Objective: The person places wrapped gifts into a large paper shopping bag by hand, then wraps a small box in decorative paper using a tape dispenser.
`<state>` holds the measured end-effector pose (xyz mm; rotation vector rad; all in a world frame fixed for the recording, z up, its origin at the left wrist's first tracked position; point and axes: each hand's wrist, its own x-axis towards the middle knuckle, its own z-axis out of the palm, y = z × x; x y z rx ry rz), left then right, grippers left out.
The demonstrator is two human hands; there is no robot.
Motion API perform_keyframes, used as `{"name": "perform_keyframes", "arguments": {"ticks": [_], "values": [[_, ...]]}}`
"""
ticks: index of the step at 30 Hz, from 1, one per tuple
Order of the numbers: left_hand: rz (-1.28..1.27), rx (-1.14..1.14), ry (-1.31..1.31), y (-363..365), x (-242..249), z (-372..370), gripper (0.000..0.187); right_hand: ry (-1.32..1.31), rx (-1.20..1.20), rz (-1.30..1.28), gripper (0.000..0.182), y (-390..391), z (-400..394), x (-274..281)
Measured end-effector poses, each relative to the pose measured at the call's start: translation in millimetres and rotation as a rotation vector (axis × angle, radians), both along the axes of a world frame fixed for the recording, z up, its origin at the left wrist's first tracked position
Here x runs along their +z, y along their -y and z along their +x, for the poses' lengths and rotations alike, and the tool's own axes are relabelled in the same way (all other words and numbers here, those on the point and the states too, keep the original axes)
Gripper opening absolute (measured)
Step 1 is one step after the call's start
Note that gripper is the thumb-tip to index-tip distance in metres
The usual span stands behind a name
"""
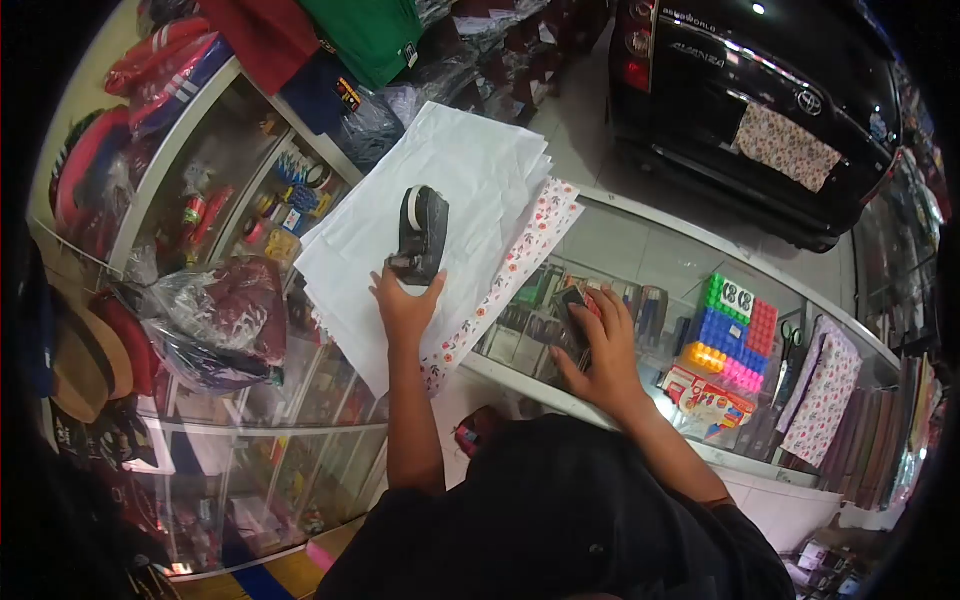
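My left hand holds the lower end of a black tape dispenser, which lies on a stack of large white paper sheets. A roll of tape shows at the dispenser's upper end. Floral paper sticks out from the stack's right edge. My right hand is over the glass counter, its fingers around a small dark object that is too small to name.
Colourful building blocks in a pack, a red and yellow packet, scissors and folded floral paper are on the right of the counter. Plastic-wrapped clothing lies at left. A black car stands behind the counter.
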<state>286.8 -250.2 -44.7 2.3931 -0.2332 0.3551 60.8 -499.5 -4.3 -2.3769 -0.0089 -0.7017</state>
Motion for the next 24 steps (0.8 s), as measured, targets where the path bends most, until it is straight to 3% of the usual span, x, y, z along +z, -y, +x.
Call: {"name": "perform_keyframes", "arguments": {"ticks": [2, 4, 6, 7, 9, 11, 12, 14, 17, 24], "values": [[-0.095, 0.076, 0.002, 6.3, 3.7, -0.4, 0.105, 0.080, -0.098, -0.126, 0.055, -8.4, 3.3, 32.0], [-0.135, 0.081, -0.029, 11.5, 6.1, 1.2, 0.106, 0.139, -0.084, -0.095, 0.047, -18.0, 20.4, 60.0], [-0.030, 0.108, 0.005, 15.7, 1.1, 1.5, 0.097, 0.195, 0.046, 0.174, 0.038, -29.2, 46.3, 81.5], [-0.031, 0.090, -0.002, 14.2, -1.7, 3.1, 0.076, 0.209, 0.099, 0.300, 0.031, -35.6, 64.9, 90.5], [-0.052, 0.087, 0.056, 13.3, -13.5, 5.9, 0.070, 0.006, 0.194, 0.577, 0.029, -40.2, 111.7, 76.9], [-0.055, 0.069, 0.128, 12.7, -14.6, 2.3, 0.063, -0.357, 0.208, 0.840, 0.030, -38.1, 162.7, 66.6], [-0.061, 0.073, 0.132, 11.9, -15.4, 1.2, 0.063, -0.356, 0.212, 0.834, 0.030, -36.7, 177.8, 66.0], [-0.075, 0.072, 0.113, 12.1, -15.8, 2.5, 0.064, -0.847, 0.002, 0.401, 0.043, -34.1, 208.6, 53.4], [-0.167, 0.048, 0.072, 10.2, -6.8, -1.4, 0.066, -0.880, -0.152, 0.335, 0.049, -38.2, 227.4, 45.1], [-0.165, 0.056, 0.103, 6.7, -4.2, -7.9, 0.067, -0.601, -0.116, 0.442, 0.042, -31.4, 238.9, 6.8]]}}
